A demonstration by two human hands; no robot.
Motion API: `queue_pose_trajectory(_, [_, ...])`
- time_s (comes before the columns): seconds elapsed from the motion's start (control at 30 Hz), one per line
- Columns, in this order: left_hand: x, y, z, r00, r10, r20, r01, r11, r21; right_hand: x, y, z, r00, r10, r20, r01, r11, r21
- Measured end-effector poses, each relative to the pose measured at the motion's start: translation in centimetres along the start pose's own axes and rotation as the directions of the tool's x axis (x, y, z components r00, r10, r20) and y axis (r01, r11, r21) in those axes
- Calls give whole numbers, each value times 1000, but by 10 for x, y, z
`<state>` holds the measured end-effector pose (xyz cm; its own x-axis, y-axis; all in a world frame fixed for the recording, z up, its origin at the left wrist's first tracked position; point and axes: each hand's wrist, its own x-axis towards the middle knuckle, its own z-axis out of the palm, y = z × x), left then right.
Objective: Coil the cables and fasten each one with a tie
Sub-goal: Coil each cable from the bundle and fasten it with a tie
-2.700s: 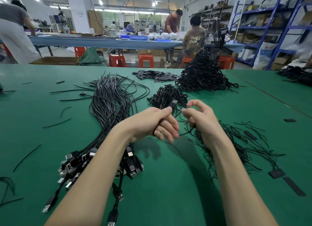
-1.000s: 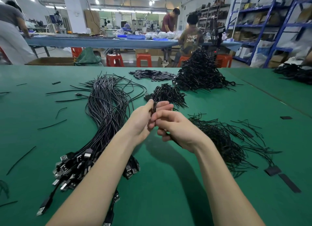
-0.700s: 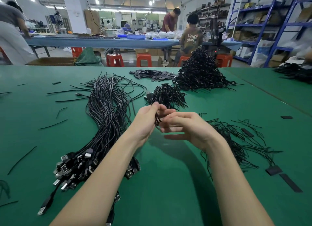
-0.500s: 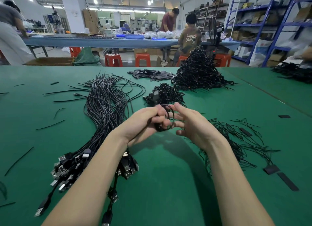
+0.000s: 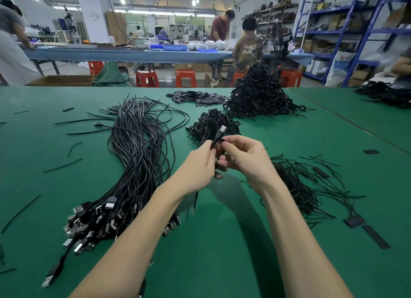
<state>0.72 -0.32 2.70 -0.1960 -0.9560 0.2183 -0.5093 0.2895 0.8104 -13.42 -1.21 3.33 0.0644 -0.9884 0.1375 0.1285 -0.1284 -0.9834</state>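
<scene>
Both hands raised together over the middle of the green desk (image 5: 222,253), fingertips meeting. Left hand (image 5: 198,166) pinching a black cable (image 5: 219,135) between thumb and forefinger; right hand (image 5: 244,159) curled round the same cable from the other side, fingers folded under. Cable's plug end sticking up and away toward 12 o'clock from the pinch, metal tip showing; a thin loose end (image 5: 195,202) hanging down below the left wrist toward 6 o'clock, not quite reaching the desk. Whether a tie already sits round the coil inside the fingers: cannot tell.

At 9 o'clock from the hands, a long sheaf of uncoiled cables (image 5: 138,159) lying on the desk, connectors bunched at the near end around 7 o'clock, loose tails fanning out toward 11 o'clock. At 12 o'clock, just beyond the plug, a small heap of coiled cables (image 5: 211,124); farther off toward 1 o'clock, a much taller heap of coiled cables (image 5: 260,95). Beside that, at 12 o'clock, a flat scatter of black strips (image 5: 195,97). At 3 to 4 o'clock, close by the right forearm, a loose tangle of thin black ties (image 5: 300,186). Stray single ties (image 5: 62,165) scattered over the desk at 9 o'clock.
</scene>
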Motion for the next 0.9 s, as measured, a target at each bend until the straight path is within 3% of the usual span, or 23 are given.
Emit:
queue_pose_trajectory(0.07, [0, 1, 0, 1000, -22, -16, 23, 1000, 12, 1, 1, 2, 999, -43, -12, 42, 998, -49])
queue_pose_trajectory(0.17, [2, 3, -1, 998, -8, -68, 23, 975, 221, 1, 2, 4, 997, -75, 19, 77, 981, -179])
queue_pose_trajectory(0.27, [2, 3, 0, 1000, 3, 2, -4, 942, 336, 2, 6, 6, 992, -117, -54, 97, 955, -279])
queue_pose_trajectory(0.33, [1, 4, -1, 998, -28, 48, 15, 972, 236, 3, 7, 3, 994, -92, -66, 77, 976, -204])
queue_pose_trajectory(0.4, [-1, 8, 1, 992, -97, 80, 102, 992, -68, 3, 6, -2, 995, -55, -85, 43, 990, -135])
queue_pose_trajectory(0.47, [-1, 12, 5, 978, -181, 106, 206, 921, -330, 3, 6, -6, 995, -38, -89, 29, 995, -95])
queue_pose_trajectory(0.57, [1, 13, 7, 937, -317, 150, 349, 803, -483, 3, 9, -5, 996, -69, -57, 59, 986, -153])
queue_pose_trajectory(0.67, [5, 14, 2, 900, -361, 246, 424, 588, -689, 4, 10, -6, 998, -66, -17, 62, 982, -177])
queue_pose_trajectory(0.73, [5, 14, 2, 903, -370, 218, 406, 571, -714, 6, 11, -8, 999, -34, 0, 34, 990, -139])
queue_pose_trajectory(0.9, [7, 4, 13, 905, -424, 44, 380, 756, -534, 5, 4, -18, 996, 89, 24, -88, 994, -65])
